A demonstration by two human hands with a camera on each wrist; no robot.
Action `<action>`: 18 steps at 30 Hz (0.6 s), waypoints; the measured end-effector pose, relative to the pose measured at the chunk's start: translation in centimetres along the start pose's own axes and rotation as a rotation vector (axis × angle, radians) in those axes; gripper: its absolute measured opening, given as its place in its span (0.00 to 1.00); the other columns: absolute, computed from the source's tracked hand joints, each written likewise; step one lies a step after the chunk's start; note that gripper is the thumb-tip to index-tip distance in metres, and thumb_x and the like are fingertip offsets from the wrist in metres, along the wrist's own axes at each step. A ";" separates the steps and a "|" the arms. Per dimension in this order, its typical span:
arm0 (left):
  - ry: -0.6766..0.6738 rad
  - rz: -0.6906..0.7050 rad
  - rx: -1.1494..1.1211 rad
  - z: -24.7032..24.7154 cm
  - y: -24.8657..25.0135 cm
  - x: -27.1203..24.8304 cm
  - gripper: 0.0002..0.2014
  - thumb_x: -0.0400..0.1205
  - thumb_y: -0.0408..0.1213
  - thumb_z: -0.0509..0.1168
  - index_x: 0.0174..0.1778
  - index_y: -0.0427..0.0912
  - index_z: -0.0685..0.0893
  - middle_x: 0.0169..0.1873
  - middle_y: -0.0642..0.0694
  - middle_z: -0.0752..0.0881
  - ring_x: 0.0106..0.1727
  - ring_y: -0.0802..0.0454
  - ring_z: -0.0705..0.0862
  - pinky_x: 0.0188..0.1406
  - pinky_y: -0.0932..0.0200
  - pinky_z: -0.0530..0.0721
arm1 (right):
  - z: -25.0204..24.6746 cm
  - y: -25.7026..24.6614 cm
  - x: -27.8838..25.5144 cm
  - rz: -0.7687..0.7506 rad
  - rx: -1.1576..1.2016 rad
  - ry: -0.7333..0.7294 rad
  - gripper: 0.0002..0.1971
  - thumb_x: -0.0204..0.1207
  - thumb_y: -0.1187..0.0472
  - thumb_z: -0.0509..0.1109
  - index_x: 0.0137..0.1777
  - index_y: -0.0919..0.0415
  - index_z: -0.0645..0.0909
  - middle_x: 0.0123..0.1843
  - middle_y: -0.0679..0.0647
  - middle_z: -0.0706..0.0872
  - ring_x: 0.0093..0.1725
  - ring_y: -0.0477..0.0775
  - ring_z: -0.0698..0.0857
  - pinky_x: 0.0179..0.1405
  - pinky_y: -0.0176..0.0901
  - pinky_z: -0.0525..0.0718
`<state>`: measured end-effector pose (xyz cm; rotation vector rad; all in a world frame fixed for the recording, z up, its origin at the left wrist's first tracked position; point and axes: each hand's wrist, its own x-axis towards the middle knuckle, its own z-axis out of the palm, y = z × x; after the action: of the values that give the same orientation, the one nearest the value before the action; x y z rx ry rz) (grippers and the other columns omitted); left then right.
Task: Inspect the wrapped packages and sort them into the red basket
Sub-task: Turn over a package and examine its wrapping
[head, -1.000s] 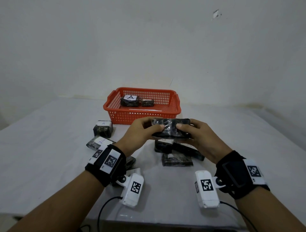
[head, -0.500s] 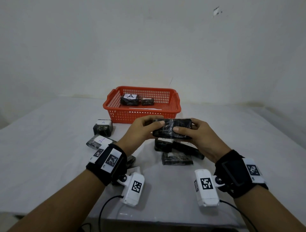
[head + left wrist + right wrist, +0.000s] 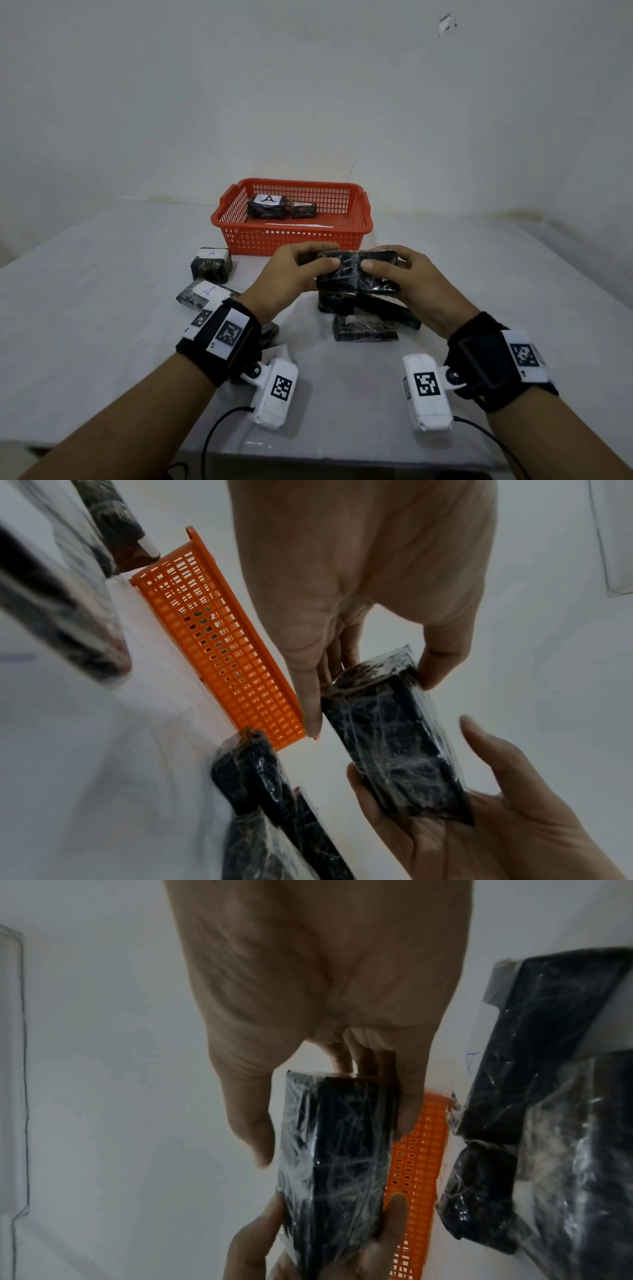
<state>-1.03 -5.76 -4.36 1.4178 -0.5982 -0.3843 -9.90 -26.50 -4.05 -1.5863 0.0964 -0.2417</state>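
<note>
Both hands hold one black package wrapped in clear film [image 3: 356, 275] above the table, just in front of the red basket [image 3: 291, 236]. My left hand [image 3: 294, 270] grips its left end, thumb on the near face. My right hand [image 3: 404, 277] grips the right end the same way. The left wrist view shows the package [image 3: 394, 739] pinched between fingers and thumb, the other palm under its far end. In the right wrist view the package [image 3: 335, 1153] stands between both hands. Two wrapped packages lie inside the basket, one labelled A [image 3: 266, 207].
Loose wrapped packages lie on the white table: two with A labels at the left [image 3: 211, 264] [image 3: 202, 294], and several dark ones below my hands [image 3: 364, 329]. A white wall stands behind the basket. Cables trail off the table's near edge.
The package has been tilted in my hands, so its broad wrapped face now turns more toward me. Both hands stay at nearly the same spot.
</note>
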 end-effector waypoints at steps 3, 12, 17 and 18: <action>-0.033 -0.009 -0.044 0.1 0.1 -0.2 0.17 0.80 0.37 0.75 0.65 0.39 0.88 0.59 0.40 0.93 0.59 0.45 0.93 0.54 0.55 0.92 | 0.3 0.2 0.0 -0.038 -0.111 0.018 0.33 0.60 0.51 0.89 0.65 0.61 0.85 0.58 0.58 0.94 0.57 0.57 0.95 0.61 0.50 0.91; -0.032 -0.042 0.001 -0.3 -0.5 -0.1 0.27 0.73 0.40 0.82 0.69 0.39 0.87 0.63 0.37 0.91 0.63 0.40 0.92 0.62 0.44 0.92 | 0.5 0.1 -0.2 -0.050 -0.074 0.018 0.23 0.71 0.55 0.84 0.64 0.63 0.87 0.56 0.56 0.95 0.55 0.57 0.96 0.54 0.44 0.91; -0.041 -0.044 0.123 -0.5 -0.1 -0.2 0.19 0.80 0.29 0.77 0.67 0.39 0.88 0.60 0.39 0.93 0.63 0.40 0.92 0.64 0.42 0.91 | 0.4 0.1 -0.2 -0.053 -0.072 0.027 0.30 0.64 0.53 0.87 0.66 0.60 0.85 0.57 0.57 0.95 0.54 0.57 0.96 0.53 0.47 0.92; -0.051 -0.047 0.151 -0.7 0.1 -0.2 0.19 0.80 0.27 0.76 0.67 0.40 0.87 0.60 0.41 0.92 0.63 0.41 0.91 0.64 0.45 0.91 | 0.4 -0.1 -0.2 -0.049 -0.062 0.022 0.34 0.60 0.51 0.88 0.67 0.58 0.84 0.58 0.57 0.95 0.54 0.58 0.96 0.54 0.49 0.92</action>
<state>-0.78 -5.11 -4.28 1.5729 -0.6477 -0.4208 -10.07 -26.10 -4.02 -1.6494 0.0824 -0.2967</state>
